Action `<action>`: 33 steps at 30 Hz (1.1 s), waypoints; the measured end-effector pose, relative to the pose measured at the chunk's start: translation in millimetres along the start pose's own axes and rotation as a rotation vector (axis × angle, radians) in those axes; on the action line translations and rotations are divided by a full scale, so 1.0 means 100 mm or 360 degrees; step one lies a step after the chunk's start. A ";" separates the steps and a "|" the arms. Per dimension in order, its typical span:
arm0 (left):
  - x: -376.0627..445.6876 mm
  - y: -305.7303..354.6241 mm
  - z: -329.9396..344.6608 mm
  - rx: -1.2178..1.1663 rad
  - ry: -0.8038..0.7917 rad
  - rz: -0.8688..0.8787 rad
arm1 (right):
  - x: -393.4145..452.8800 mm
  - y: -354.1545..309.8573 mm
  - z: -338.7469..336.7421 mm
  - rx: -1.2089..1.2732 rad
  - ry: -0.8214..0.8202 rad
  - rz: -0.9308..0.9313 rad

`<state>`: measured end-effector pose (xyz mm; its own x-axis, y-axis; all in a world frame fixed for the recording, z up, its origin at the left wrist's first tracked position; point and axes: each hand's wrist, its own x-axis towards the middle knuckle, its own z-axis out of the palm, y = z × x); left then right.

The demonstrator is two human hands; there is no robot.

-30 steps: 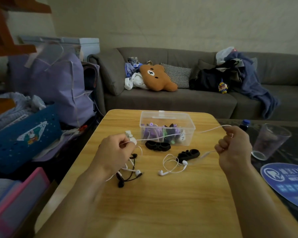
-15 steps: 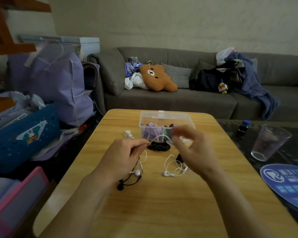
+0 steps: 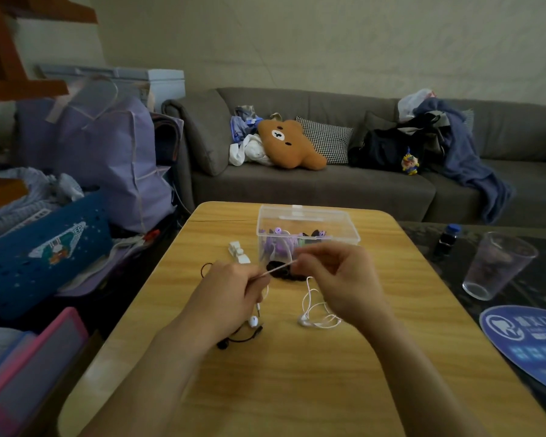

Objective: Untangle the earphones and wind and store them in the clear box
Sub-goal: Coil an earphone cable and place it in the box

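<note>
I note my left hand [image 3: 234,298] and right hand [image 3: 338,275] each pinching the white earphone cable [image 3: 278,268], stretched left-to-right at table [image 3: 423,304] centre. A black winder [image 3: 281,269] lies behind them; the clear box [image 3: 306,231] stands toward the far edge.

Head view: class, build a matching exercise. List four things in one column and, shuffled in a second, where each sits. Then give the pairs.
Things:
1. Clear box
2. Cup
3. Bear
4. White cord

Places:
A. on the sofa
B. pinched between both hands
C. far side of the wooden table
D. dark glass table, right

Pairs: 1-C, 2-D, 3-A, 4-B
</note>
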<state>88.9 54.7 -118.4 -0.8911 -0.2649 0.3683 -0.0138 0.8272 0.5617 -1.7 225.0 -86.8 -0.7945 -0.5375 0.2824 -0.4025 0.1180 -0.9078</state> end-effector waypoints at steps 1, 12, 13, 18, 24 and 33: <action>0.01 -0.03 0.00 0.0003 0.0001 -0.0044 | 0.02 -0.01 -0.04 0.0146 0.0109 -0.0030; 0.05 -0.10 -0.02 0.0074 0.0108 -0.0083 | 0.08 0.02 -0.23 0.1068 0.1079 0.0178; 0.05 -0.11 -0.02 0.0061 0.0100 -0.0062 | 0.09 0.04 -0.23 0.0940 0.1082 0.0256; 0.05 -0.10 -0.03 -0.0006 0.0090 0.0110 | 0.03 0.06 -0.15 -0.0453 0.0809 0.0000; 0.01 0.08 -0.12 -0.0149 0.0031 0.0118 | -0.06 0.01 0.14 -0.0530 -0.0328 -0.0357; -0.01 0.11 -0.24 -0.0548 0.0015 -0.0139 | 0.06 0.10 0.05 -0.0205 0.0026 -0.0198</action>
<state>100.6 52.0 -94.8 -0.8892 -0.3329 0.3137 0.0654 0.5863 0.8075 -8.2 218.4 -95.6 -0.7418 -0.5412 0.3961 -0.5524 0.1580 -0.8185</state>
